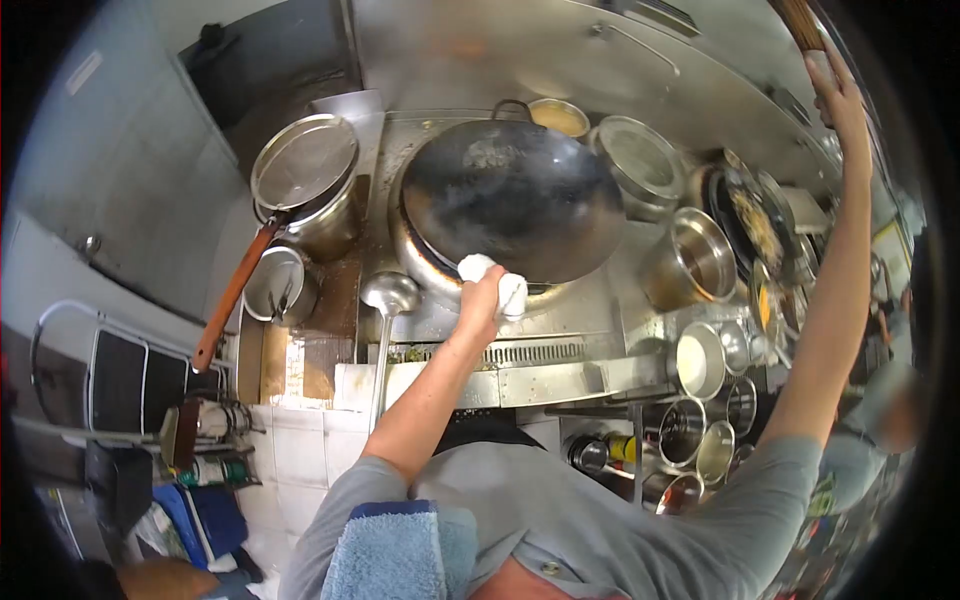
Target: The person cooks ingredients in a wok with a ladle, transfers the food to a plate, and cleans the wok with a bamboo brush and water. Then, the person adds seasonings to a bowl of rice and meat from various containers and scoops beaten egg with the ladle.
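My left hand is closed on a folded white cloth at the near rim of a large dark wok. The wok sits tilted on the stove ring, with a light haze over its bare inside. My right hand is raised at the upper right, wrapped round a bamboo wok brush whose top runs out of view. Left of the wok, a steel ladle lies with its handle toward me. Farther left, a round strainer with a wooden handle rests on a tall pot.
Behind the wok stands a bowl of yellowish liquid, beside a pot with a mesh top. A steel pot and a pan of food are at right. Several containers line the lower right. A person is at far right.
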The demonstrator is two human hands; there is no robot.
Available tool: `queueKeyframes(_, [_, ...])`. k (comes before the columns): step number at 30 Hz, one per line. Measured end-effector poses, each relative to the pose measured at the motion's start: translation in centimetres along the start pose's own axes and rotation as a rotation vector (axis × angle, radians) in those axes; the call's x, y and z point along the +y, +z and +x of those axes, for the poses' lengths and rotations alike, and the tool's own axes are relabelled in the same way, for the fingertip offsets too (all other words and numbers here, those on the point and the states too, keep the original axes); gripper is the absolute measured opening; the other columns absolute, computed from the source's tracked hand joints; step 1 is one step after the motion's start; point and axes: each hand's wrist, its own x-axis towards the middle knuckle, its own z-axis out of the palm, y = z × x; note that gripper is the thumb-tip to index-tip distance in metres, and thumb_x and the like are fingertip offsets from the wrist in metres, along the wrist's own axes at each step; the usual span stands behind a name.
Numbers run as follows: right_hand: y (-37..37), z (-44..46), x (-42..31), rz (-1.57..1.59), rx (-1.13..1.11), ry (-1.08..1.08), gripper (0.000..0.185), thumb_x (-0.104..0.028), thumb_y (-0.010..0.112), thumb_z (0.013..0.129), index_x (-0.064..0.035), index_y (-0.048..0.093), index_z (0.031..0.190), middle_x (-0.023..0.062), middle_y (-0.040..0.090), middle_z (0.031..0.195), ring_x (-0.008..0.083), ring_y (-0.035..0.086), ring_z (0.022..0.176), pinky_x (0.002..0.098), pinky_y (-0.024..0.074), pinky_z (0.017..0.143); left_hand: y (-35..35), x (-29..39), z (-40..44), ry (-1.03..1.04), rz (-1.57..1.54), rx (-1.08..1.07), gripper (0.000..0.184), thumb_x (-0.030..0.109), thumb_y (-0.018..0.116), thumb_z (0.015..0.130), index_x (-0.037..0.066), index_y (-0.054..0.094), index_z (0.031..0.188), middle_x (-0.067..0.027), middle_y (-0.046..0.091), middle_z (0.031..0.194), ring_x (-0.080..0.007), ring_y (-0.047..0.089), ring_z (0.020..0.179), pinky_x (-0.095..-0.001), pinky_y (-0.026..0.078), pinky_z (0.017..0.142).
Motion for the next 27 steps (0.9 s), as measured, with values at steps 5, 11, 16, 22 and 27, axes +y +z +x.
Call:
queueKeyframes(5, [20.0,1.8,2.8,0.216,0.364,-0.008,0.074,-0.058,0.063,0.08,-0.0063,0.051,0.132,0.0083,0.064,0.091,0.022,0.061,0.07,0.0353,0.0494,0.064,0.2,1.1,1.0,-0.002,-0.092,0.032,0.01,0.013,0.054,0.085,0.004,0.055,0.09,-0.0047,0.058,0.076,-0.0163,0.06,0.065,-0.0321,0.05,0.054])
queueKeyframes(11, [41.8,-20.4,-5.0,0.245,-0.816,0.163,0.056,-0.028,0.07,0.076,-0.0106,0.052,0.125,0.0171,0.064,0.101,0.0269,0.063,0.085,0.0374,0.0519,0.059,0.2,1.1,1.0,-0.008,-0.121,0.053,0.007,0.013,0.058,0.084,0.007,0.056,0.087,-0.0027,0.058,0.073,-0.015,0.059,0.062,-0.0311,0.047,0.052])
queueKeyframes(16, [32.2,-21.7,-5.8,0.326,-1.612,0.075,0.078,-0.031,0.075,0.071,-0.0223,0.041,0.141,0.0097,0.062,0.116,0.0249,0.063,0.09,0.0339,0.0531,0.079,0.0,1.9,0.3,-0.067,-0.193,0.03,0.014,0.022,0.062,0.086,0.009,0.058,0.089,-0.0029,0.061,0.075,-0.0143,0.059,0.065,-0.031,0.047,0.055])
queueKeyframes(22, [32.6,-11.0,-0.2,-0.175,-0.391,0.076,0.046,-0.027,0.056,0.083,-0.0113,0.05,0.126,0.0239,0.063,0.105,0.04,0.061,0.099,0.05,0.0479,0.083,-1.7,2.0,-8.1,0.522,0.54,0.019,0.036,0.021,0.065,0.086,0.001,0.053,0.114,-0.0088,0.062,0.101,-0.0169,0.06,0.093,-0.0326,0.049,0.079])
queueKeyframes(27, [38.1,-22.7,-5.5,0.012,-1.133,0.139,0.056,-0.025,0.072,0.073,-0.0065,0.054,0.123,0.0204,0.064,0.107,0.0282,0.062,0.1,0.0441,0.0542,0.074,1.1,1.8,-7.3,0.916,1.187,-0.169,0.063,0.013,0.074,0.07,0.001,0.043,0.124,-0.0214,0.051,0.121,-0.039,0.057,0.102,-0.0425,0.049,0.087])
